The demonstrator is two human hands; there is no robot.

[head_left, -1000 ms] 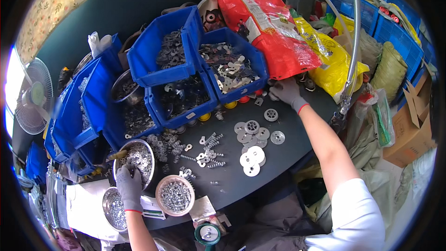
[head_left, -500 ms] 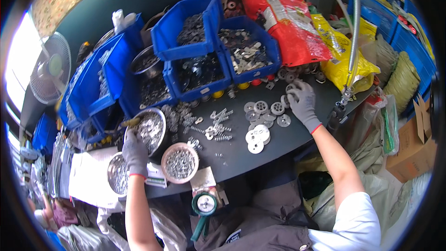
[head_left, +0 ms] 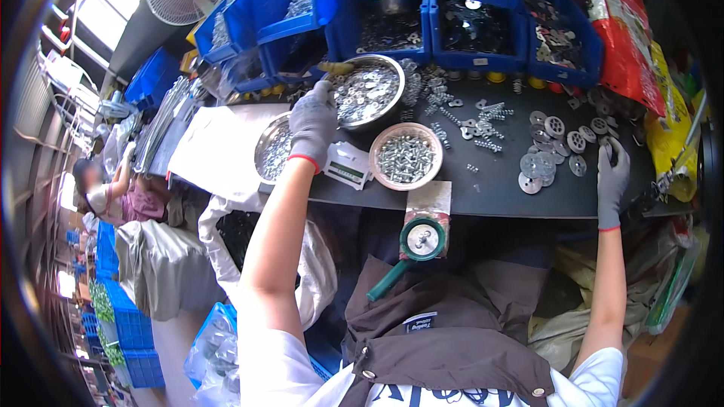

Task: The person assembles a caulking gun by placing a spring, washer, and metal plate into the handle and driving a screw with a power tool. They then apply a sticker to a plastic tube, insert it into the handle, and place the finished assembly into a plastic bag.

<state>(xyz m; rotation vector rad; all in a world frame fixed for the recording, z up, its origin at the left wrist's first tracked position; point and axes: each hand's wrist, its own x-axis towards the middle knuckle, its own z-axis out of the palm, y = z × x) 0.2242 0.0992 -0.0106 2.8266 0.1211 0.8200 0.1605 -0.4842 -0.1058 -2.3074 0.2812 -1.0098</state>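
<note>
My left hand (head_left: 314, 126), in a grey glove, reaches to the left rim of a steel bowl (head_left: 369, 91) of flat metal washers. Its fingers are bunched; whatever they may hold is hidden. Beside that wrist are a second steel bowl (head_left: 273, 149) of small metal parts and a pink-rimmed bowl (head_left: 406, 157) of screws. My right hand (head_left: 614, 175), also gloved, is at the right of the bench with thumb and fingers curled together. Near its fingertips lie grey spoked wheels (head_left: 576, 142) and metal discs (head_left: 537, 167); what it pinches cannot be made out.
Blue bins (head_left: 478, 34) of metal parts line the back. Springs (head_left: 486, 128) lie loose mid-bench. A green-handled round fixture (head_left: 422, 239) juts from the front edge. White paper (head_left: 226, 147) lies left; a red bag (head_left: 615, 26) stands right. Another person (head_left: 124, 192) sits far left.
The view has swung left, so the bench appears further right. My right hand has drawn back toward the near side of the wheels. My left hand stays by the washer bowl.
</note>
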